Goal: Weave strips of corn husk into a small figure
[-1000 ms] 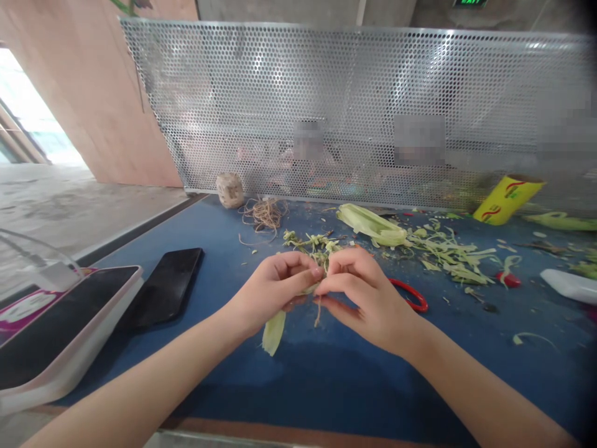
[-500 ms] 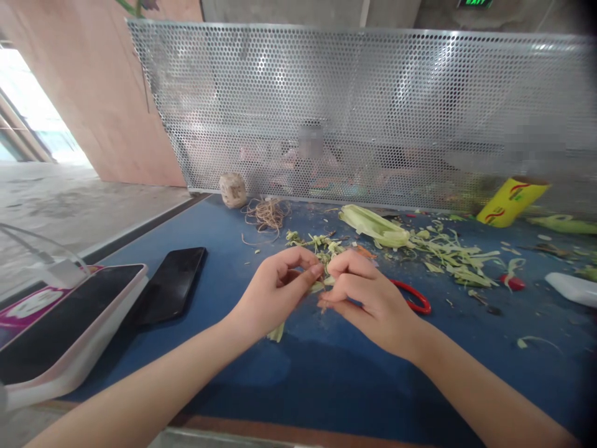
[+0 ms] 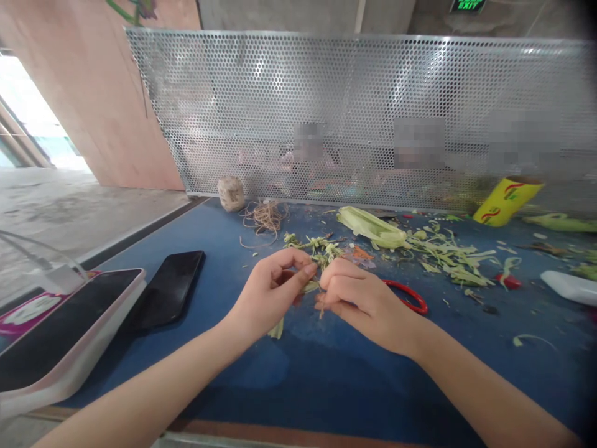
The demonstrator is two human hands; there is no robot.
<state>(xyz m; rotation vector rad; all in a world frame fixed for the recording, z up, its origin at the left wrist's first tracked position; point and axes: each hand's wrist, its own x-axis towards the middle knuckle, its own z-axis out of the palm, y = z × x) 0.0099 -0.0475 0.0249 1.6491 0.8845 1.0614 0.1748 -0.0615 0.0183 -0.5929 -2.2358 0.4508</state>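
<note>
My left hand (image 3: 277,289) and my right hand (image 3: 366,297) meet at the middle of the blue table, both pinching. Between their fingertips is a small piece of pale green corn husk (image 3: 309,286), mostly hidden by the fingers. A thin brownish end (image 3: 321,313) hangs below my right fingertips; I cannot tell whether it is twine or dried husk. Just beyond the hands lies a bunch of knotted green husk pieces (image 3: 326,249). A red scissors handle (image 3: 410,297) shows beside my right hand, which covers the rest. A husk scrap (image 3: 277,330) lies below my left hand.
A black phone (image 3: 168,289) and a pink-cased device (image 3: 69,330) with a plugged cable are at the left. Behind are tangled twine (image 3: 265,218), a twine roll (image 3: 231,193), a large husk (image 3: 370,227), shreds (image 3: 448,252), a yellow tube (image 3: 507,200) and a perforated metal screen (image 3: 280,93).
The view has shifted slightly. My right fingers have curled in closer to my left fingertips, while both hands stay at the same small piece of husk.
</note>
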